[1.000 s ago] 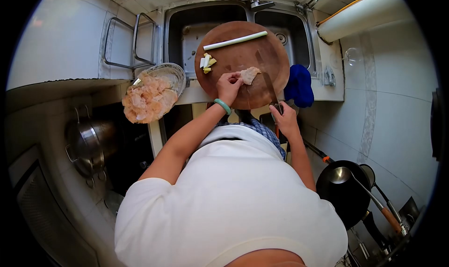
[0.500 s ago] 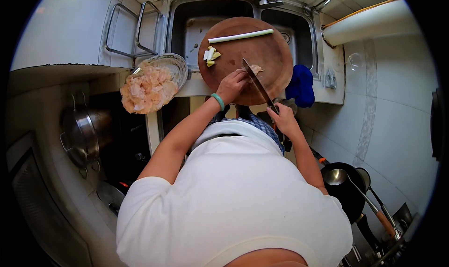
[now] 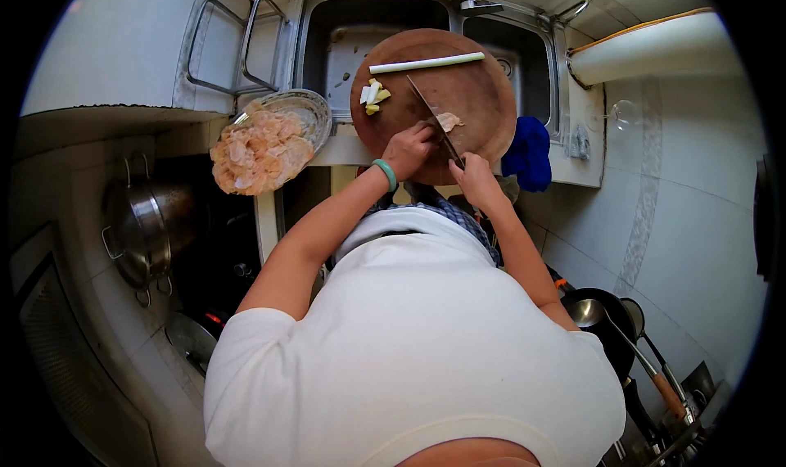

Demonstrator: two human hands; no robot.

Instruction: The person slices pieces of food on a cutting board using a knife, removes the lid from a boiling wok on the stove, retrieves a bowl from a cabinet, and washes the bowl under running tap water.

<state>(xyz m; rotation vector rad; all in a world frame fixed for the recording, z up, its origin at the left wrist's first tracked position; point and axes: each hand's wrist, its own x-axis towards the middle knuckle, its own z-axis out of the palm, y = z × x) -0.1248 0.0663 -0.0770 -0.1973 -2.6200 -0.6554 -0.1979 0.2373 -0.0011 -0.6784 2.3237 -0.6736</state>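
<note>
My right hand (image 3: 475, 179) is closed round the handle of a kitchen knife (image 3: 425, 104), whose dark blade slants forward and left over a round wooden chopping board (image 3: 483, 99). My left hand (image 3: 408, 151), with a green bangle at the wrist, has its fingers curled on the board against the blade's left side, on a piece of pale meat mostly hidden by them. A thin slice of meat (image 3: 449, 121) lies just right of the blade. Further up the board are a long white scallion stalk (image 3: 426, 63) and a small pile of cut ginger and scallion pieces (image 3: 374, 96).
The board rests over a double sink (image 3: 327, 66) with a tap (image 3: 479, 7) behind. At left, a glass plate (image 3: 315, 115) bears heaped pale meat slices (image 3: 260, 152). A blue cloth (image 3: 528, 153) lies right of the board. A wok (image 3: 602, 336) and ladle (image 3: 587, 312) are at lower right.
My right hand has moved left and slightly forward, pushing the knife so its tip reaches further up the board towards the scallion stalk. My left hand stays at nearly the same spot.
</note>
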